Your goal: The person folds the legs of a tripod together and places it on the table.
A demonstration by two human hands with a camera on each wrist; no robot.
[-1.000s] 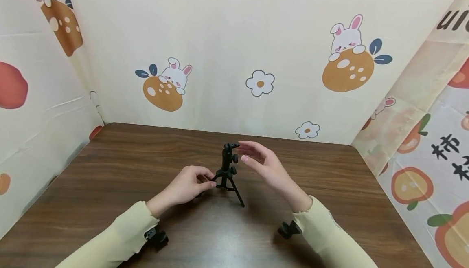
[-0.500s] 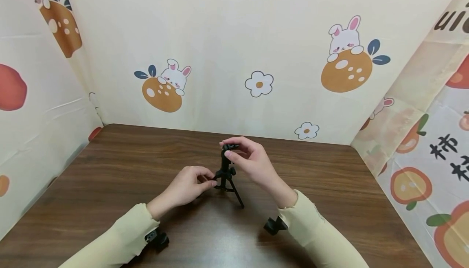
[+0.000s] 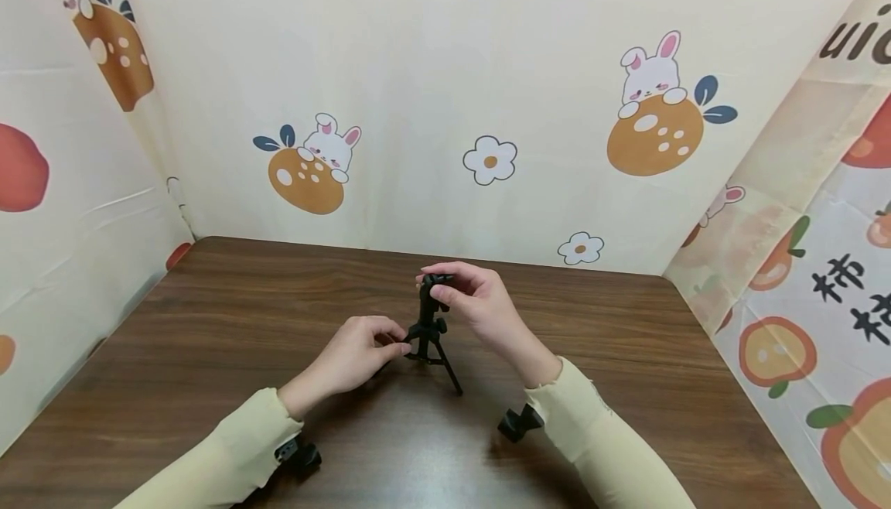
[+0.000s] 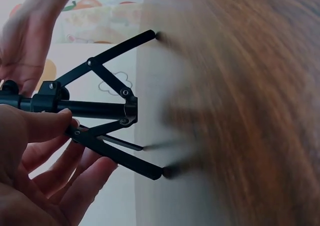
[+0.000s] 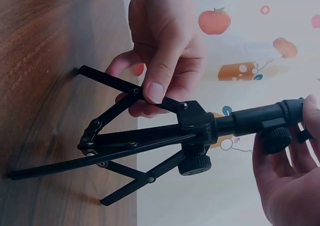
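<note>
A small black tripod stands upright on the wooden table with its legs spread. My left hand pinches one leg between thumb and fingers, just below the hub. Up at the top, my right hand grips the tripod's head, thumb on the near side and fingers behind. Two knobs show in the right wrist view: a lower knob at the hub and an upper knob beside the right fingers. The very top of the head is partly hidden by that hand.
The dark brown table ends at a cream cloth backdrop printed with rabbits and fruit. More printed cloth hangs at the right side. A black wrist camera sits under the left sleeve, another camera under the right.
My right hand has moved left from beside the tripod and taken hold of its head. The left hand stays on the leg, and the tripod has hardly moved.
</note>
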